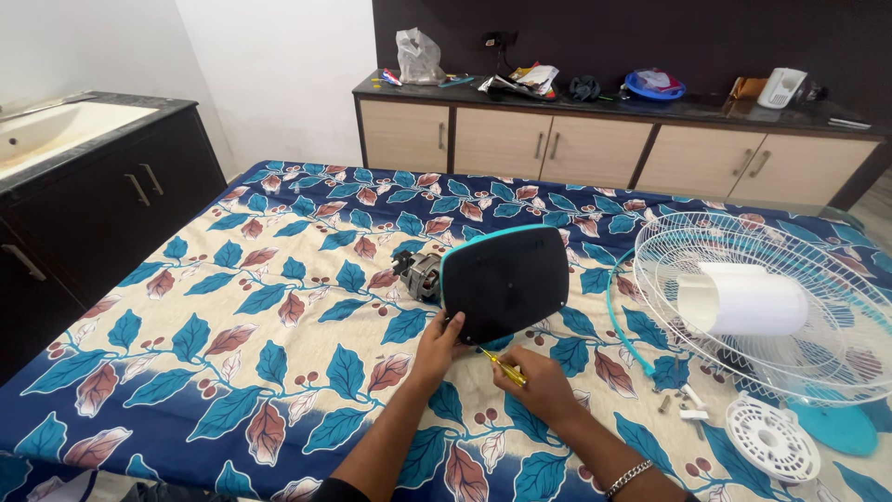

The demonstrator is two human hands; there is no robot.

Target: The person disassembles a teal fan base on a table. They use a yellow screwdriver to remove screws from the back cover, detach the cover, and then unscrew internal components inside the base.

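Your head camera looks forward and down across the bed [232, 307] from its near edge, hands [544, 386] close below, cabinets [595, 139] far against the wall.

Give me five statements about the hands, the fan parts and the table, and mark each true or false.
1. The right hand holds a yellow-handled screwdriver. True.
2. The left hand rests on the white wire fan guard. False: it grips the lower edge of the dark rounded fan base with teal rim.
3. The white plastic cylinder lies in the guard. True.
4. The leaf-patterned blue and cream cloth is plain red. False.
5. The grey motor lies right of the guard. False: it lies left, by the base.
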